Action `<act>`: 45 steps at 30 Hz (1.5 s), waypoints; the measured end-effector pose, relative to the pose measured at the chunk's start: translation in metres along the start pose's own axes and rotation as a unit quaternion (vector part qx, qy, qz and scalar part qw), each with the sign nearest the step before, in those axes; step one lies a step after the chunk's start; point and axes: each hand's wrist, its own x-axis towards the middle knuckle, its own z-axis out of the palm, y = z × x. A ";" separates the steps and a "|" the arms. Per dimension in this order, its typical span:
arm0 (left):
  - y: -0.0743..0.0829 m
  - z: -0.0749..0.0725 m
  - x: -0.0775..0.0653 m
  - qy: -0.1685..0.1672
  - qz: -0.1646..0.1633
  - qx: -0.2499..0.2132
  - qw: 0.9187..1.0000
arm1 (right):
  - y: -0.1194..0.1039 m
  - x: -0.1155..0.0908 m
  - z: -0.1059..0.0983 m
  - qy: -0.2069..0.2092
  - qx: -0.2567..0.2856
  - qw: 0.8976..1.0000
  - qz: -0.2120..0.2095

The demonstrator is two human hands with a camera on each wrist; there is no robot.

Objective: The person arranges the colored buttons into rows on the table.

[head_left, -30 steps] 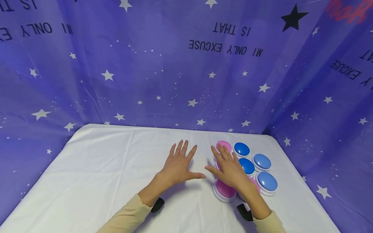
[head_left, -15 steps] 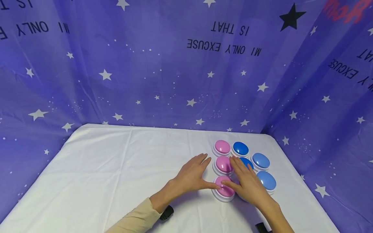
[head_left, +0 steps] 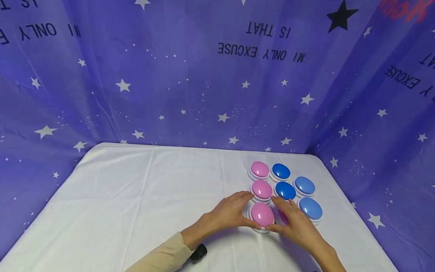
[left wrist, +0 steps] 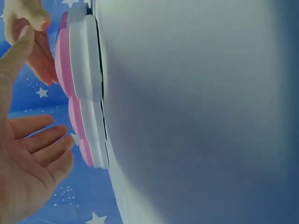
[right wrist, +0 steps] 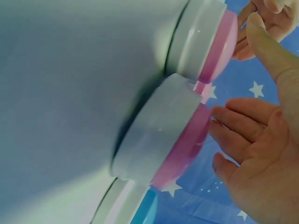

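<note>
A front pink domed push button [head_left: 262, 214] on a white base sits between both hands, which frame it with thumbtips close together at its near side. The left hand [head_left: 225, 211] has extended, lightly bent fingers beside its left edge; in the left wrist view, this hand [left wrist: 32, 168] hovers over the buttons. The right hand [head_left: 299, 224] reaches over another pink button [head_left: 283, 216], mostly hidden beneath it. In the right wrist view, its loose fingertips are right at the dome of a pink button [right wrist: 187, 144]. Neither hand grips anything.
Behind are two more pink buttons, the middle one [head_left: 261, 189] and the far one [head_left: 259, 169]. Dark blue buttons [head_left: 285, 190] and light blue buttons [head_left: 310, 208] stand to the right. A white cloth [head_left: 153, 204] covers the table; a purple star curtain [head_left: 190, 98] hangs behind.
The left hand has moved right to the front pink button. The right hand has drawn back from the far buttons, nearer the front, and the thumbs have come closer together. The buttons stand about where they were.
</note>
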 end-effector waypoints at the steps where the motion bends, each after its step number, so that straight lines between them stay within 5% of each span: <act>1: -0.001 0.002 0.001 -0.003 0.002 0.000 1.000 | 0.001 0.000 0.001 -0.001 0.000 1.000 0.000; 11: 0.002 0.015 0.009 -0.038 0.029 0.001 0.999 | 0.011 -0.003 0.012 0.006 -0.017 0.998 -0.064; 22: 0.004 0.020 0.013 -0.040 0.016 0.018 0.999 | 0.010 0.003 0.011 -0.034 -0.052 0.995 -0.077; 45: 0.004 0.018 0.018 -0.030 0.038 0.025 0.999 | 0.008 0.011 0.003 -0.040 -0.053 0.993 -0.102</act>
